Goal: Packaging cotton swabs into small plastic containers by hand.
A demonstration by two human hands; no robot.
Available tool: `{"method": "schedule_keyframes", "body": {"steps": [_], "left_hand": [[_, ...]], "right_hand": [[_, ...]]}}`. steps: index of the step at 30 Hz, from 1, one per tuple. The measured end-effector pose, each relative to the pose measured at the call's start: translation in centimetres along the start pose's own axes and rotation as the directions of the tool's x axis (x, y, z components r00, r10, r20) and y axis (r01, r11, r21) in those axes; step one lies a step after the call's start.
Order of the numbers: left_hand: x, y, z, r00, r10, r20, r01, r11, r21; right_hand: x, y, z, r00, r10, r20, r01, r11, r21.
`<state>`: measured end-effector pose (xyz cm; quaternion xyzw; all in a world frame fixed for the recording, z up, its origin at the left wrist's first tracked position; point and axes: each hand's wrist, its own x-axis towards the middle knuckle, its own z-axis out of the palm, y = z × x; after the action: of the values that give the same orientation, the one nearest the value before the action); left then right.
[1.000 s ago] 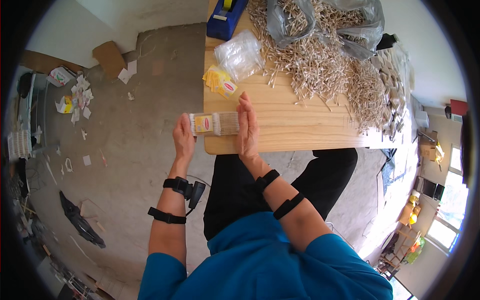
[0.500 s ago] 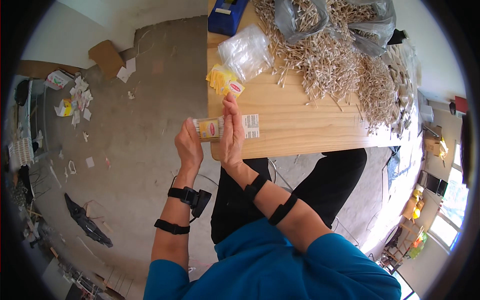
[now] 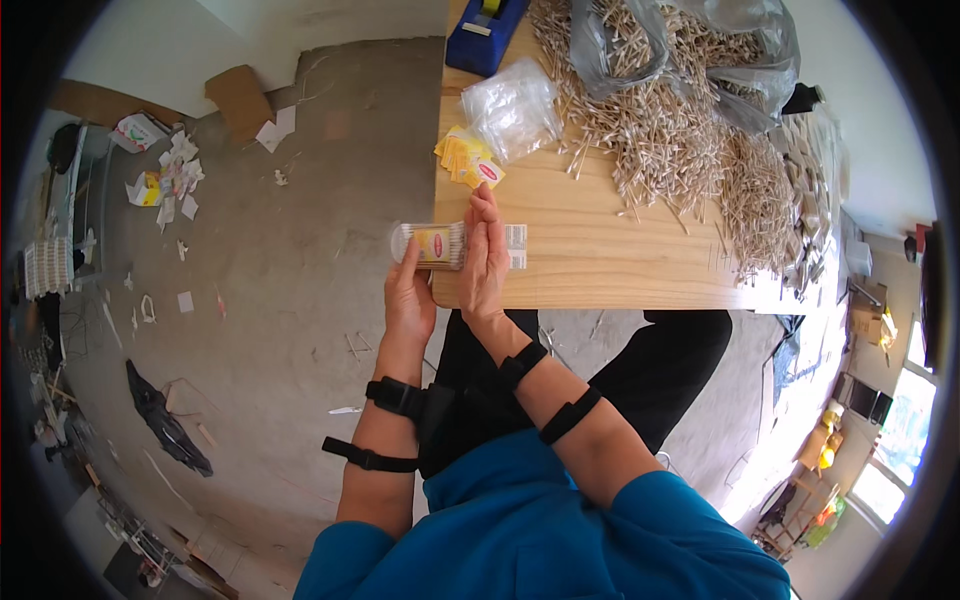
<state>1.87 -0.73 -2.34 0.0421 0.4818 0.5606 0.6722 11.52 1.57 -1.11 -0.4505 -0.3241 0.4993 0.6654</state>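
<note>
My left hand (image 3: 408, 300) grips a clear pack of cotton swabs (image 3: 434, 244) with a yellow label from below, at the table's near left corner. Its thumb lies on the front of the pack, and the rounded left end sticks out past the hand. My right hand (image 3: 484, 268) stands edge-on with fingers stretched out together, its palm against the pack's right end. Just right of that hand, a white printed card (image 3: 516, 246) shows in part. Beyond my fingertips lie several fanned yellow cards (image 3: 466, 156).
Clear plastic bags (image 3: 512, 108) lie behind the yellow cards, near a blue tape dispenser (image 3: 482, 45). A large heap of loose cotton swabs (image 3: 650, 150) covers the table's far right, with a grey plastic bag (image 3: 760, 100) on it. Paper scraps (image 3: 180, 170) litter the floor at left.
My left hand has shifted from the pack's left end to its lower edge, uncovering that end. My right hand stays against the other end. The whole view has shifted slightly.
</note>
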Motion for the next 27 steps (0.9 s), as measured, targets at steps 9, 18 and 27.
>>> {"method": "schedule_keyframes", "body": {"steps": [9,18,27], "left_hand": [[-0.4,-1.1,1.7,0.995,0.089,-0.046,-0.088,0.996,0.01],[-0.6,-1.4,2.9,0.987,0.131,-0.096,-0.11,0.974,0.199],[-0.7,-1.1,2.4,0.97,0.202,-0.132,-0.189,0.976,0.105]], "right_hand": [[0.0,0.4,0.1,0.996,-0.06,0.071,0.075,0.968,-0.241],[-0.1,0.2,0.8,0.987,-0.113,0.11,0.15,0.888,-0.435],[-0.1,0.2,0.8,0.993,-0.097,0.062,0.112,0.932,-0.344]]}}
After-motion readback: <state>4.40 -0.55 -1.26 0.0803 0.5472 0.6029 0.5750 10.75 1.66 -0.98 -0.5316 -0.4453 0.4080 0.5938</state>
